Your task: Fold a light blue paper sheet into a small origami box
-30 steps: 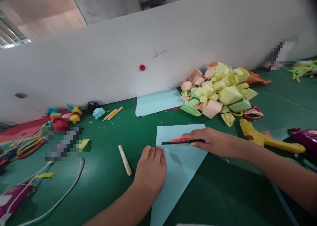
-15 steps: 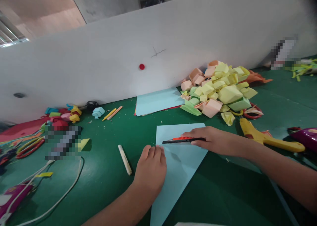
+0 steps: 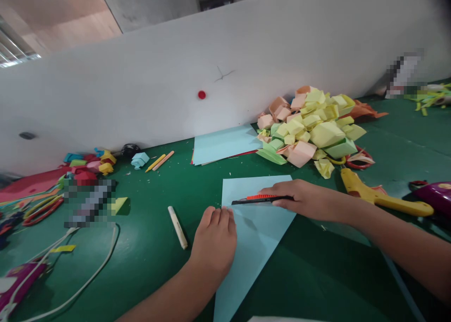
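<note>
A light blue sheet of paper [image 3: 253,237] lies on the green table, its near end running out of view at the bottom. My left hand [image 3: 216,239] presses on its left edge, fingers close together and curled down; the thumb is hidden. In my right hand [image 3: 299,197] is a slim black tool with a ridged orange-red strip, which looks like a box cutter [image 3: 252,200]. It is held nearly level over the upper part of the sheet, its tip just above my left fingertips. Whether it touches the paper I cannot tell.
Left of my left hand lies a white marker [image 3: 177,228]. A heap of folded paper pieces [image 3: 310,124] stands behind my right hand, a yellow glue gun [image 3: 384,197] to its right. More blue sheets [image 3: 225,144] lie by the white partition [image 3: 141,87]. A white cable [image 3: 102,265] curves at left.
The tool in my right hand has shifted very slightly to the right. My left hand and the sheet look the same.
</note>
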Demonstrator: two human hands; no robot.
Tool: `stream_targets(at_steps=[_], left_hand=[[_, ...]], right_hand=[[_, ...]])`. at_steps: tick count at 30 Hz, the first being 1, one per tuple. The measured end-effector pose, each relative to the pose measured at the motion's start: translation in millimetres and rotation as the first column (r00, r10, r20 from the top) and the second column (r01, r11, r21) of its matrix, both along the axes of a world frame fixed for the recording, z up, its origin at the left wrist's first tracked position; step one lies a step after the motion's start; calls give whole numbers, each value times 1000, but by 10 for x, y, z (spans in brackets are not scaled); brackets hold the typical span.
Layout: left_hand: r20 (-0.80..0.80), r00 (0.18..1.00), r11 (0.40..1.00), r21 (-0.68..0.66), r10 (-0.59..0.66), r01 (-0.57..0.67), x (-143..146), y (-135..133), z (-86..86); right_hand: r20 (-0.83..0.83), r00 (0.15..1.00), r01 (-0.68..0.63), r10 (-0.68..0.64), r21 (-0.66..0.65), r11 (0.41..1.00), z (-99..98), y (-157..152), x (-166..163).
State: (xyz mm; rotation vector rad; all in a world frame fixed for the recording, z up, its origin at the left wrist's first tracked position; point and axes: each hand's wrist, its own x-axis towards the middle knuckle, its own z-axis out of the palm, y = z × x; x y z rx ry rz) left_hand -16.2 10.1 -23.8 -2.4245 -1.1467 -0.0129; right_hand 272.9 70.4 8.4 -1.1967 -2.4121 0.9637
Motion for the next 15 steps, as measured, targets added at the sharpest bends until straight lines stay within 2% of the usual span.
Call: stream_targets(at_steps=[15], left_hand=[[-8, 1000, 1000, 6, -3, 3, 3, 4, 10]], right_hand=[[15, 1000, 10, -10, 17, 1000, 16, -12, 36]])
